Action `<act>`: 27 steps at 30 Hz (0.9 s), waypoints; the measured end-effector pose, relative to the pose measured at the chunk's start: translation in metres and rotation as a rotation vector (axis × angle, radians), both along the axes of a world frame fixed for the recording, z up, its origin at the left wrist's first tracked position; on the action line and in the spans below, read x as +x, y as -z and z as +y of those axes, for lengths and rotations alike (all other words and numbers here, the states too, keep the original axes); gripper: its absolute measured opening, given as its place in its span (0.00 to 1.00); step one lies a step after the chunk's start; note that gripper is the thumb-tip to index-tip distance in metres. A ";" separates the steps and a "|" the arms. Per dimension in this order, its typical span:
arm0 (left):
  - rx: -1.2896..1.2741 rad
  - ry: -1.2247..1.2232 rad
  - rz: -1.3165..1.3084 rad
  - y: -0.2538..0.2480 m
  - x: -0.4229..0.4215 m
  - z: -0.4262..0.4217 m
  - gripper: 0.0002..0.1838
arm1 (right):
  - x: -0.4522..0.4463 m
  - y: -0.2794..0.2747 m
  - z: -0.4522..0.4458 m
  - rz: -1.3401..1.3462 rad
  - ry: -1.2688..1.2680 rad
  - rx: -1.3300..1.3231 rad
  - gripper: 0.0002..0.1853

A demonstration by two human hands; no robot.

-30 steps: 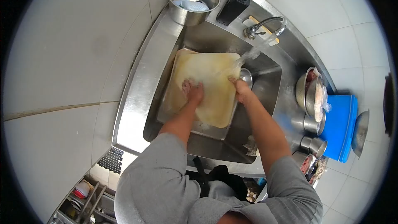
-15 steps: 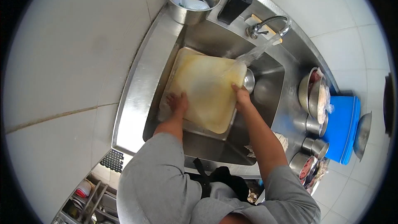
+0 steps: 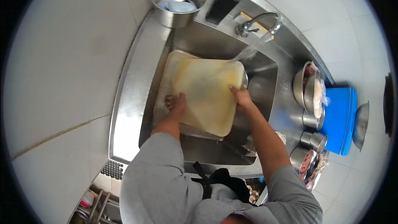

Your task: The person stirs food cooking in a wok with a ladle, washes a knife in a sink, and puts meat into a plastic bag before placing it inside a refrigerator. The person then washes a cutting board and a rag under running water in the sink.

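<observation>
A yellowed white cutting board (image 3: pixel 209 95) is tilted over the sink (image 3: pixel 203 151), with running water striking its upper right part. My right hand (image 3: pixel 241 97) grips its right edge, thumb on top and fingers out of sight underneath. At the opposite edge, my left hand (image 3: pixel 176 103) holds the board between the thumb and partly hidden fingers. Beneath it lies a second pale, flat piece (image 3: pixel 163 87), showing along the left; whether it is a board or a tray I cannot tell. The curved faucet (image 3: pixel 265 15) pours a stream onto the upper board.
A steel pot (image 3: pixel 178 16) with a light blue item inside and a black pump bottle (image 3: pixel 223 5) stand behind the sink. On the right are steel bowls (image 3: pixel 299 87), small pots (image 3: pixel 313 140) and a blue box (image 3: pixel 340 120). A crumpled cloth (image 3: pixel 250 146) lies at the sink's front right edge.
The upper board has shifted against the piece below, baring more of it on the left. Both hands stay on its edges. The whole view has moved slightly.
</observation>
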State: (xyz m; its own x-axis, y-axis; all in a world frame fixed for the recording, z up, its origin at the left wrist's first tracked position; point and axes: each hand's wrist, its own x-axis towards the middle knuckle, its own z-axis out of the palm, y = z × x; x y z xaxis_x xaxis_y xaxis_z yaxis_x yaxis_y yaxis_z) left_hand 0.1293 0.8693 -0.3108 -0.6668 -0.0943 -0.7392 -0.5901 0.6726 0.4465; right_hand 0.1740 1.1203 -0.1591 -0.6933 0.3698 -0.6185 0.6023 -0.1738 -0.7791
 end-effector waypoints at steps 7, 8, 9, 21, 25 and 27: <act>-0.204 0.541 0.621 0.048 -0.065 0.127 0.40 | -0.008 -0.010 -0.016 -0.011 -0.011 -0.061 0.26; -0.207 0.530 0.623 0.028 -0.068 0.130 0.40 | -0.011 -0.014 -0.019 0.016 -0.031 -0.059 0.25; 0.037 0.387 0.640 0.008 -0.071 0.128 0.37 | -0.014 -0.019 -0.022 0.021 -0.038 -0.063 0.25; 0.809 0.283 0.721 -0.153 0.051 0.077 0.28 | -0.069 -0.035 -0.039 0.146 0.193 -0.685 0.27; 0.964 0.227 0.688 -0.109 -0.049 0.100 0.28 | -0.035 -0.044 -0.070 0.264 0.171 -0.744 0.23; 0.520 0.295 0.744 -0.068 -0.074 0.086 0.29 | -0.020 -0.057 -0.083 0.330 0.106 -0.871 0.25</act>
